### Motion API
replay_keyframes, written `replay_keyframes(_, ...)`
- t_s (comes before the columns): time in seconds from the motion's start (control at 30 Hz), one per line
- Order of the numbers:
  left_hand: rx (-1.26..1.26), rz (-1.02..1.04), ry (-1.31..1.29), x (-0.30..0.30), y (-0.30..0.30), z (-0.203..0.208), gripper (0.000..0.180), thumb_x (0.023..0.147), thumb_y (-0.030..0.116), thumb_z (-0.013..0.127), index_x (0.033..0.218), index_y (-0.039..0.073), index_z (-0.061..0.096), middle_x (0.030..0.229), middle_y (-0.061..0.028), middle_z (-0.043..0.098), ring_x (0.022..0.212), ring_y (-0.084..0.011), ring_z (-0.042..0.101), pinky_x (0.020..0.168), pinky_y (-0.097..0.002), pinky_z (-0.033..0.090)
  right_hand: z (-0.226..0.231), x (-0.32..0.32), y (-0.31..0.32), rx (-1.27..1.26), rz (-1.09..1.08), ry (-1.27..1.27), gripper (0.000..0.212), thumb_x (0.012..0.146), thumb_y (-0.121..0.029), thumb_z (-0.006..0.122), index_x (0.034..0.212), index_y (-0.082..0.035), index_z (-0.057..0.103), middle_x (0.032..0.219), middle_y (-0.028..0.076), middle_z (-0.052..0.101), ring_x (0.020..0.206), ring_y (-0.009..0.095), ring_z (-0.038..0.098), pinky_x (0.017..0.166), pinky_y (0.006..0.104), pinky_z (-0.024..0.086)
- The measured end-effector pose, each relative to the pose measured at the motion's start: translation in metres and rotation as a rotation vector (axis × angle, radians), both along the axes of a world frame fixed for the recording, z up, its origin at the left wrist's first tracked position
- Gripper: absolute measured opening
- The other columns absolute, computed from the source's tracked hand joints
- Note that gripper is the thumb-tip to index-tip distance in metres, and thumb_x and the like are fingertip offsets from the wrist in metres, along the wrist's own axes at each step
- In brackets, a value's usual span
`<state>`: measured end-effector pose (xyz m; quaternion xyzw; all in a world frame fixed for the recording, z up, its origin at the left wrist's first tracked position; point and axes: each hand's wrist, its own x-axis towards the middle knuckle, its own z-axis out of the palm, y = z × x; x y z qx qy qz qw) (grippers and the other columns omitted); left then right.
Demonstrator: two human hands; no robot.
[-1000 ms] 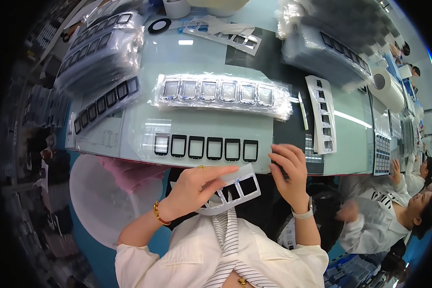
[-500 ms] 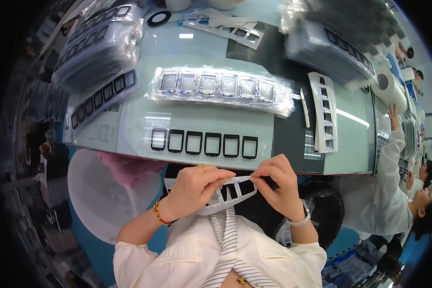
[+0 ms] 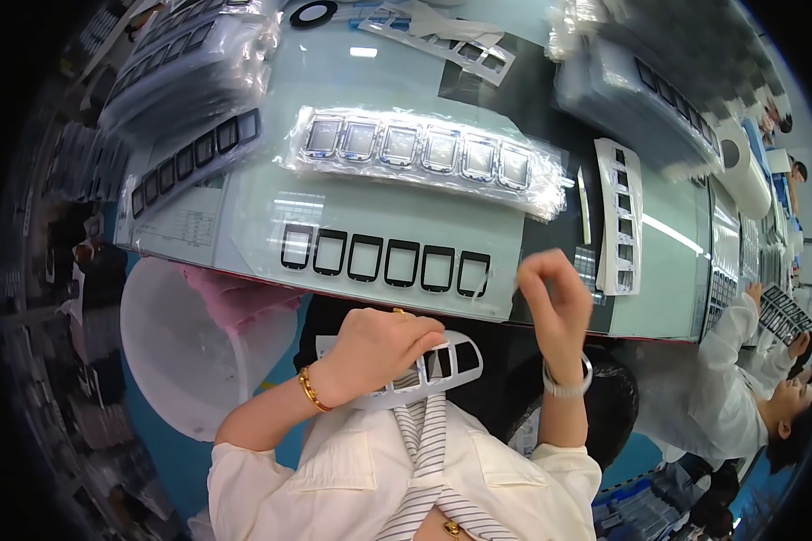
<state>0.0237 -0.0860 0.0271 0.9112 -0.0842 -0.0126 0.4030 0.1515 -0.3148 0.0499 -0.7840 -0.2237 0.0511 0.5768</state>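
In front of my chest my left hand [image 3: 379, 352] pinches a white strip with rectangular cut-out windows [image 3: 465, 358]. The strip curls, and part of it is hidden behind the fingers. My right hand [image 3: 555, 298] is raised at the table's front edge, apart from the strip. Its thumb and forefinger are bent together, slightly blurred, and I cannot make out what they hold, if anything. On the glass just left of it lies a row of several black rectangular frames [image 3: 401, 262]. Behind that row, a clear plastic tray [image 3: 440, 149] holds several framed pieces.
A white windowed strip [image 3: 619, 216] and a slim knife [image 3: 585, 207] lie at the right. Wrapped stacks [image 3: 189, 81] stand at the back left, with more [image 3: 641, 99] at the back right. Below the table's left edge is a white bin [image 3: 167, 361]. A co-worker [image 3: 722, 379] sits at the right.
My right hand has let go of the white strip and moved up and right. The left hand keeps the strip. The co-worker at the right now holds a dark patterned sheet.
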Motion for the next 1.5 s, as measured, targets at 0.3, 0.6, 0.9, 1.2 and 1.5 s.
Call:
replay_keyframes(0.3, 0.149, 0.059, -0.269, 0.015, -0.018, -0.009, 0.022, 0.095, 0.023, 0.074, 0.115, 0.015, 0.078, 0.061, -0.0008, 0.060, 0.047, -0.0194, 0.055, 0.046, -0.0341, 0.043, -0.045, 0.015, 0.006, -0.052, 0.030, -0.005, 0.006, 0.099, -0.003, 0.071, 0.099, 0.002, 0.068, 0.092, 0.000, 0.061, 0.080, 0.008, 0.052, 0.073, 0.0235, 0.042)
replay_keyframes(0.6, 0.212, 0.060, -0.269, 0.019, -0.021, -0.011, 0.025, 0.092, 0.027, 0.077, 0.115, 0.017, 0.077, 0.061, -0.0008, 0.059, 0.048, -0.0187, 0.058, 0.045, -0.0334, 0.046, -0.044, 0.016, 0.008, -0.105, 0.033, -0.069, 0.006, 0.097, -0.004, 0.073, 0.098, 0.001, 0.070, 0.090, 0.001, 0.060, 0.077, 0.009, 0.050, 0.071, 0.0251, 0.041)
replay_keyframes(0.9, 0.226, 0.071, -0.268, 0.019, -0.021, -0.012, 0.024, 0.092, 0.027, 0.078, 0.114, 0.017, 0.078, 0.061, -0.0002, 0.057, 0.048, -0.0183, 0.058, 0.046, -0.0336, 0.046, -0.043, 0.015, 0.011, -0.119, 0.021, -0.094, 0.006, 0.096, -0.004, 0.074, 0.098, 0.001, 0.071, 0.089, 0.002, 0.061, 0.075, 0.010, 0.051, 0.071, 0.0256, 0.042)
replay_keyframes(1.2, 0.259, 0.079, -0.305, 0.019, -0.022, -0.014, 0.029, 0.092, 0.025, 0.078, 0.120, 0.018, 0.078, 0.058, -0.0001, 0.051, 0.046, -0.0181, 0.055, 0.045, -0.0339, 0.045, -0.042, 0.015, 0.011, -0.126, 0.013, -0.113, 0.006, 0.096, -0.004, 0.074, 0.098, 0.001, 0.071, 0.090, 0.002, 0.062, 0.074, 0.010, 0.052, 0.070, 0.0252, 0.042)
replay_keyframes(1.5, 0.266, 0.074, -0.309, 0.020, -0.024, -0.015, 0.029, 0.090, 0.022, 0.078, 0.119, 0.016, 0.078, 0.058, -0.0001, 0.050, 0.046, -0.0180, 0.054, 0.045, -0.0337, 0.044, -0.044, 0.015, 0.011, -0.128, 0.005, -0.140, 0.006, 0.095, -0.004, 0.074, 0.098, 0.001, 0.071, 0.090, 0.003, 0.062, 0.073, 0.010, 0.052, 0.069, 0.0253, 0.043)
